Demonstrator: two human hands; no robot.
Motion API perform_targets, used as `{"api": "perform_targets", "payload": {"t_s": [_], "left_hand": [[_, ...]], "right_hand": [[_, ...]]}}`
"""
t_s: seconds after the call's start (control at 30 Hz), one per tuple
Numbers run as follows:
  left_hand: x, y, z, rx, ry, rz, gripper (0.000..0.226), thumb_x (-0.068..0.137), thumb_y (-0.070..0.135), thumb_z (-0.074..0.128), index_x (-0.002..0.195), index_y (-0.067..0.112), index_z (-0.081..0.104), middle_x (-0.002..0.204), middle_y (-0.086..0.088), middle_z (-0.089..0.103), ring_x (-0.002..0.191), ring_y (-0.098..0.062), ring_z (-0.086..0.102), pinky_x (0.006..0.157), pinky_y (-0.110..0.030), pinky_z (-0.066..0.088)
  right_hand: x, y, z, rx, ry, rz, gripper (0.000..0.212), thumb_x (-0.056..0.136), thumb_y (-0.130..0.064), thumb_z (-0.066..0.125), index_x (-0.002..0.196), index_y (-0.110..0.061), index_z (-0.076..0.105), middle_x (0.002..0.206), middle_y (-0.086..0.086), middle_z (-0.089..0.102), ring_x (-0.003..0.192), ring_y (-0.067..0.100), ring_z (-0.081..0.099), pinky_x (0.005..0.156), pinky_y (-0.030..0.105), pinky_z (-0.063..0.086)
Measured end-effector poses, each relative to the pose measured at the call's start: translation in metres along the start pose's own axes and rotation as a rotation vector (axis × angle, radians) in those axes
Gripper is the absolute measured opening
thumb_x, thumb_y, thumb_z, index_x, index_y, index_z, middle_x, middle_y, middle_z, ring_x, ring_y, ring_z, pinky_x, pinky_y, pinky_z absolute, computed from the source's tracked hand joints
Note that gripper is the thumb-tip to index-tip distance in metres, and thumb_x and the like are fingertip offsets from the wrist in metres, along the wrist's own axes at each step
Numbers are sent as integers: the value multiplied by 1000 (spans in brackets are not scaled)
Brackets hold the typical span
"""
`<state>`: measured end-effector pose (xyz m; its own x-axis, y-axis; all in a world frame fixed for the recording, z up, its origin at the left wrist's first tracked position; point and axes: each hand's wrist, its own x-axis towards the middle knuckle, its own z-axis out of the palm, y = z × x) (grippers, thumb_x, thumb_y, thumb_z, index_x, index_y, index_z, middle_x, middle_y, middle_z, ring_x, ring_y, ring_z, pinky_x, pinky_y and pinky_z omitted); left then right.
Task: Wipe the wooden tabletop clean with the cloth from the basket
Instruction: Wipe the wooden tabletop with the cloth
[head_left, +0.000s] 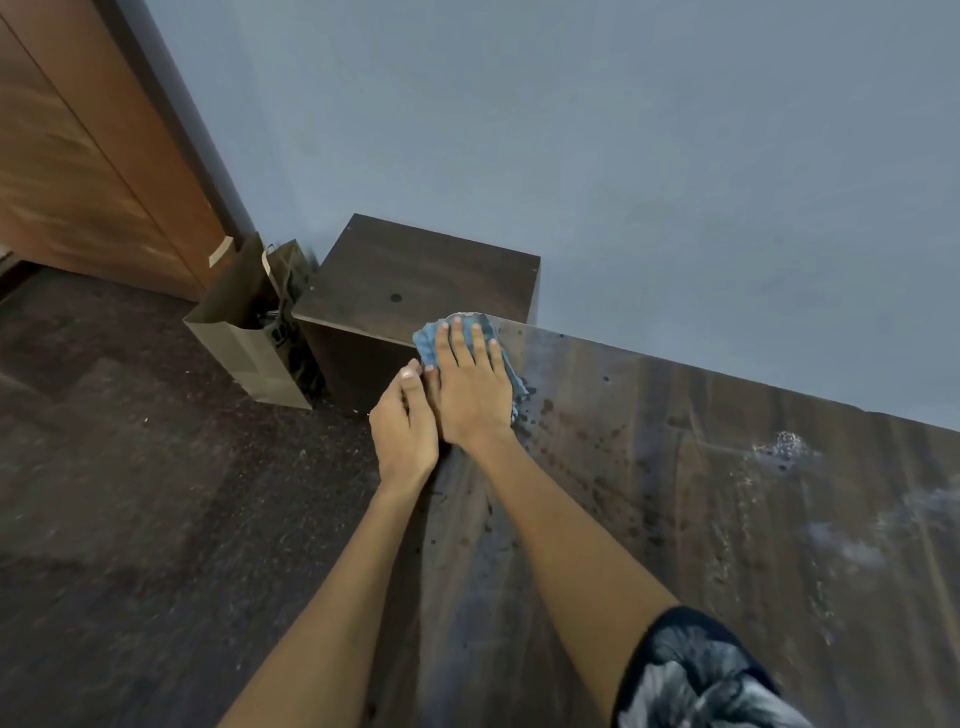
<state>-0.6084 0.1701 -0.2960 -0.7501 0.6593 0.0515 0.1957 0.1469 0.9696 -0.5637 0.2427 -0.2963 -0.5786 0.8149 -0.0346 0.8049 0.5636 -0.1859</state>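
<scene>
At frame centre my right hand (470, 382) presses flat, fingers spread, on the cloth (467, 345) at the tabletop (675, 493) corner | left hand (405, 431) cupped at the edge, holding nothing | risk: crumbs spill past my palm onto the floor (156, 493).

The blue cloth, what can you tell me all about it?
The crumpled blue cloth looks soft, like terry fabric. It lies bunched at the far left corner of the dark wooden tabletop, which is speckled with dark spots. The right hand presses flat on it, covering its middle. The left hand is beside it at the table's edge.
</scene>
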Motion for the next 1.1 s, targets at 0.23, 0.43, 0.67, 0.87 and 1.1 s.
{"api": "perform_targets", "payload": {"t_s": [0.23, 0.43, 0.67, 0.87, 1.1], "left_hand": [[-4, -13, -1, -80, 44, -46, 47, 101, 30, 25, 127, 2, 52, 124, -9, 59, 113, -12, 56, 97, -21, 42], [-6, -11, 1, 24, 23, 22, 44, 100, 30, 27, 103, 9, 66, 97, 13, 62, 85, 16, 53, 80, -11, 40], [-10, -5, 0, 7, -1, 74, 35, 101, 21, 29, 98, 16, 63, 90, 26, 45, 78, 29, 45, 74, -1, 34], [-4, -22, 1, 109, -9, 61, 71, 93, 52, 11, 126, 6, 55, 127, -3, 58, 119, -13, 49, 103, -30, 37], [1, -22, 0, 159, 0, 31, 64, 93, 48, 15, 123, 11, 58, 120, -2, 62, 111, -14, 54, 98, -32, 41]], "right_hand": [[-43, 48, -2, -34, 56, 45, 55, 99, -38, 9, 150, -18, 6, 158, 0, 10, 145, 17, 3, 115, 36, -3], [25, 34, -4, 0, 32, 242, 54, 102, -33, 17, 150, -14, 3, 159, 3, 3, 146, 21, -1, 117, 39, -2], [-12, 25, 1, -31, -1, -152, 53, 101, -37, 11, 151, -18, 9, 158, -1, 11, 145, 15, 5, 117, 36, 0], [-23, 44, -2, 12, 73, 229, 54, 101, -37, 17, 151, -18, 8, 158, -1, 10, 145, 17, 3, 116, 40, -2], [28, 20, -1, -6, 25, 59, 53, 102, -33, 18, 151, -15, 6, 158, 2, 8, 145, 20, 2, 116, 38, -2]]}}
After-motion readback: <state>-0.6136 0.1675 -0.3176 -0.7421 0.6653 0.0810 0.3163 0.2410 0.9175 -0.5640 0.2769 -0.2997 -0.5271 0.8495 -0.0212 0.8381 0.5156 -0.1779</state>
